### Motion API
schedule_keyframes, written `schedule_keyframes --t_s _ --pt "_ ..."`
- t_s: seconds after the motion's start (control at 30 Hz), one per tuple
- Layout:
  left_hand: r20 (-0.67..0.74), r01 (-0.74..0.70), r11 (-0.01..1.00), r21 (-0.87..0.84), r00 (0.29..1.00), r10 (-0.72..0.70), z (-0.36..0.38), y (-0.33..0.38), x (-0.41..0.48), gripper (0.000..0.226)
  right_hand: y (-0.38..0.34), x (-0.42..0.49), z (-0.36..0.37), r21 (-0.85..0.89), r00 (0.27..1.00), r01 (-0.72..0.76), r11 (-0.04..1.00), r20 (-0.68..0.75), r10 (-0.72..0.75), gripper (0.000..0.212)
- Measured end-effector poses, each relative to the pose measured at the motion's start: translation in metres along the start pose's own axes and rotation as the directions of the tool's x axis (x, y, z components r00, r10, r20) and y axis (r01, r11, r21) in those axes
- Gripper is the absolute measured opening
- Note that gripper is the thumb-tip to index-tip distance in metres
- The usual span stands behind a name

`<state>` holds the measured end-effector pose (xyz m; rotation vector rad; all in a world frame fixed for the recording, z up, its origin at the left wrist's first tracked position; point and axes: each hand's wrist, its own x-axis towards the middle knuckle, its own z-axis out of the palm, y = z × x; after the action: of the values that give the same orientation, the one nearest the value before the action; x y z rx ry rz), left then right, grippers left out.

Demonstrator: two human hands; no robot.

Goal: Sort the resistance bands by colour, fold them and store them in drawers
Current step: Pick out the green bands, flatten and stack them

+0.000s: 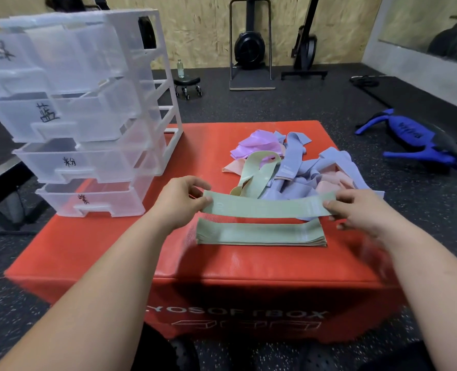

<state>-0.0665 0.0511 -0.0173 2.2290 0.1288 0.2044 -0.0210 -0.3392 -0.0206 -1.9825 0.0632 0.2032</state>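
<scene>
Holding the green band (pixel 264 207) taut by its two ends, we had it flat and level in the head view, just above and behind the green stack (pixel 259 235) that lay on the red box (pixel 109 253). We judged the reason plain: pulled straight, the band matched the stack's length and could be laid squarely on top, edges aligned.

Our left hand (pixel 183 200) pinched the band's left end, thumb over and fingers under. Its grip was narrow and closed on the cloth, just left of the stack's left edge. Our right hand (pixel 355 210) held the right end likewise, just right of the stack, though it was blurred and we could not place each finger. So the band ran from one grip to the other, touching both, and seemingly clear of the stack beneath.

Behind the stack lay the unsorted pile (pixel 305 167) of purple, blue and pink bands, with one more green loop (pixel 252 174) among them. Left of the stack and further back stood the drawer unit (pixel 93 116). Its four labelled drawers were pulled partly out, ready, we judged, to take each colour.

The next move called for lowering the band evenly onto the stack.
</scene>
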Motion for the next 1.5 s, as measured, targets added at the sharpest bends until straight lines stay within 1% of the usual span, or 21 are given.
schedule_keyframes --t_s 0.03,0.13,0.2,0.33,0.4,0.57,0.7,0.83,0.93,1.0,1.03,1.13,1.2,1.27,1.5 --pt "-0.015 0.012 0.999 0.029 1.0 -0.012 -0.001 -0.001 -0.004 0.015 0.002 -0.002 0.0 -0.049 1.0 0.022 0.999 -0.014 -0.022 0.004" --pt "-0.046 0.049 0.995 0.09 0.998 -0.045 -0.001 -0.002 -0.013 0.016 0.005 -0.009 0.004 -0.165 0.996 0.081 0.983 -0.018 -0.085 0.013" --pt "-0.041 0.06 0.989 0.137 0.998 -0.055 0.0 -0.002 -0.018 0.016 0.006 -0.011 0.008 -0.256 0.993 0.105 0.961 -0.021 -0.114 0.013" --pt "-0.034 0.06 0.971 0.23 0.998 -0.053 0.002 -0.003 -0.025 0.015 0.005 -0.014 0.015 -0.498 0.979 0.142 0.856 -0.055 -0.194 0.012" --pt "-0.01 0.046 0.965 0.257 0.999 -0.045 0.004 -0.003 -0.026 0.016 0.005 -0.014 0.015 -0.553 0.975 0.145 0.82 -0.06 -0.213 0.017" --pt "0.03 -0.031 0.937 0.349 0.999 0.021 0.011 -0.009 -0.024 0.015 0.013 -0.007 0.021 -0.613 0.971 0.178 0.77 -0.02 -0.24 0.02" --pt "0.094 -0.086 0.901 0.426 0.994 0.051 0.015 -0.015 -0.021 0.023 0.02 -0.003 0.026 -0.666 0.967 0.206 0.717 0.024 -0.255 0.024" --pt "0.149 -0.143 0.859 0.491 0.986 0.078 0.016 -0.018 -0.017 0.028 0.024 -0.001 0.029 -0.741 0.964 0.202 0.641 0.035 -0.264 0.029" --pt "0.187 -0.181 0.851 0.493 0.977 0.1 0.015 -0.021 -0.013 0.032 0.02 -0.003 0.027 -0.741 0.954 0.233 0.63 0.048 -0.296 0.03" --pt "0.248 -0.222 0.847 0.483 0.962 0.111 0.013 -0.022 -0.013 0.036 0.016 -0.006 0.025 -0.72 0.94 0.299 0.627 0.108 -0.325 0.031" --pt "0.294 -0.243 0.841 0.483 0.95 0.106 0.011 -0.023 -0.013 0.041 0.014 -0.007 0.024 -0.71 0.932 0.338 0.618 0.16 -0.326 0.035" --pt "0.404 -0.278 0.825 0.493 0.912 0.066 0.01 -0.024 -0.016 0.064 0.012 -0.011 0.023 -0.711 0.916 0.401 0.577 0.297 -0.27 0.056" --pt "0.411 -0.291 0.809 0.511 0.909 0.068 0.012 -0.025 -0.017 0.068 0.013 -0.011 0.024 -0.742 0.919 0.394 0.543 0.321 -0.228 0.064" --pt "0.403 -0.318 0.796 0.515 0.909 0.102 0.014 -0.025 -0.017 0.064 0.016 -0.011 0.025 -0.768 0.923 0.384 0.512 0.324 -0.207 0.065" --pt "0.41 -0.35 0.802 0.485 0.901 0.145 0.014 -0.023 -0.018 0.059 0.018 -0.009 0.022 -0.765 0.927 0.374 0.525 0.316 -0.199 0.067"
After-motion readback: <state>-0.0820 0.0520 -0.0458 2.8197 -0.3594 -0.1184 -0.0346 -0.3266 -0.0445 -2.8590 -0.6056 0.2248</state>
